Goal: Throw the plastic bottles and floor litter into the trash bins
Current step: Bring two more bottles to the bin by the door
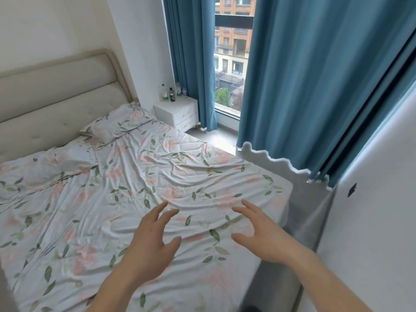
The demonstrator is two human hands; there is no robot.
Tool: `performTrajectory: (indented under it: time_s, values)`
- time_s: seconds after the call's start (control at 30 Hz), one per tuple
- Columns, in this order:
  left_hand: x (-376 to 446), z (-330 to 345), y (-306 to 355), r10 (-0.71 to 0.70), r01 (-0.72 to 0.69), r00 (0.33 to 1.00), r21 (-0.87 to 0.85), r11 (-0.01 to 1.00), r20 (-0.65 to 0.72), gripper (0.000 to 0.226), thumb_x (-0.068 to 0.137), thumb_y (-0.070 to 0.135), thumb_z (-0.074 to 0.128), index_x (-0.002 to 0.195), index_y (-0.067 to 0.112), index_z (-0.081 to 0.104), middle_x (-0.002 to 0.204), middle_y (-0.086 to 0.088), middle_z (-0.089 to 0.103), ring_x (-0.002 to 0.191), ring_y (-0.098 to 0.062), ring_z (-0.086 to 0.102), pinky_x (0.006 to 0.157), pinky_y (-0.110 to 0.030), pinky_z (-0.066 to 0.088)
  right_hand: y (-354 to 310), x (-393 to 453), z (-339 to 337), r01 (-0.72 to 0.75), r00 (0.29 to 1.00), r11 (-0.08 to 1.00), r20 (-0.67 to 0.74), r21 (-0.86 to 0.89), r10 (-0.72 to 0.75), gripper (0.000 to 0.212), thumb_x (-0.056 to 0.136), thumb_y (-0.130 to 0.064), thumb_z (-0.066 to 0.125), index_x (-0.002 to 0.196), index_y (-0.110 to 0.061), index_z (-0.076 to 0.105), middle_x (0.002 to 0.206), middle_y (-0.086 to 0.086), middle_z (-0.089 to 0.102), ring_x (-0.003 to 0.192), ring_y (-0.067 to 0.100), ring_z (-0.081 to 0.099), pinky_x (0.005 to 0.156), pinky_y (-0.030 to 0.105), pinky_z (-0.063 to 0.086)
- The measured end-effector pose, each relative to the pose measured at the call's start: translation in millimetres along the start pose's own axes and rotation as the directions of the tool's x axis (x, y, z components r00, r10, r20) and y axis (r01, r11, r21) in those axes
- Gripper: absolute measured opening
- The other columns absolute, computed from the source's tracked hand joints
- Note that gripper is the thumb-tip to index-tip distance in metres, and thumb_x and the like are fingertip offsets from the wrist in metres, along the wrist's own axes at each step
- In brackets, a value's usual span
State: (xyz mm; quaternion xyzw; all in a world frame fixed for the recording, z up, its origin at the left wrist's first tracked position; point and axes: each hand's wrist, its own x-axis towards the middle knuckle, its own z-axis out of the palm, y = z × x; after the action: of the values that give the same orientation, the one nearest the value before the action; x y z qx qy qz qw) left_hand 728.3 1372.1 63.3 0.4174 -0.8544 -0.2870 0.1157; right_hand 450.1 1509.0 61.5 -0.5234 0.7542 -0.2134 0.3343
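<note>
Several plastic bottles stand on the white nightstand (177, 112) in the far corner: a clear one with a green label (164, 92), a dark one (172, 95), and two more by the curtain (181, 90). My left hand (150, 242) and my right hand (262, 231) hover over the foot of the bed, fingers spread and relaxed, holding nothing. Both hands are far from the bottles. No trash bin or floor litter is in sight.
A bed (126, 199) with a floral sheet and pillows fills the left and middle. Blue curtains (315, 86) frame a window on the right. A narrow strip of floor (216, 137) runs between bed and window. A white wall (378, 221) stands close on my right.
</note>
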Motion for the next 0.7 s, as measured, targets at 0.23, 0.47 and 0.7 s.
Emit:
performTrajectory:
  time_s: [0.23,0.47,0.7]
  values:
    - [64.4,25.0,16.6,-0.024,0.024,1.000,0.060,0.998,0.004,0.070,0.092,0.047,0.064,0.153,0.048,0.028,0.164,0.029,-0.003,0.153,-0.004,0.002,0.122,-0.041,0.028,42.6,58.5,-49.0,-0.020,0.999,0.999,0.042,-0.033,0.022,0.076,0.092,-0.055,0.065,0.156,-0.051,0.023,0.167,-0.029,-0.002,0.155,0.005,0.012,0.119,0.031,0.028]
    - [188.7,69.9,50.9,-0.173,0.178,0.984,0.128,0.976,-0.051,0.071,0.093,0.052,0.061,0.154,0.047,0.025,0.165,0.024,-0.012,0.155,-0.010,-0.006,0.126,-0.042,0.018,113.6,177.2,-131.5,0.039,0.992,0.996,0.125,-0.079,-0.028,0.081,0.095,-0.053,0.062,0.159,-0.048,0.013,0.167,-0.027,-0.009,0.157,0.007,0.003,0.124,0.035,0.021]
    - [308.6,105.1,124.2,-0.278,0.292,0.956,0.234,0.927,-0.092,0.080,0.094,0.056,0.056,0.159,0.045,0.010,0.164,0.016,-0.026,0.154,-0.015,-0.022,0.128,-0.044,0.002,194.0,261.6,-244.8,0.030,0.985,0.972,0.172,-0.234,0.011,0.088,0.094,-0.057,0.060,0.162,-0.043,0.006,0.169,-0.017,-0.015,0.158,0.014,-0.009,0.129,0.042,0.012]
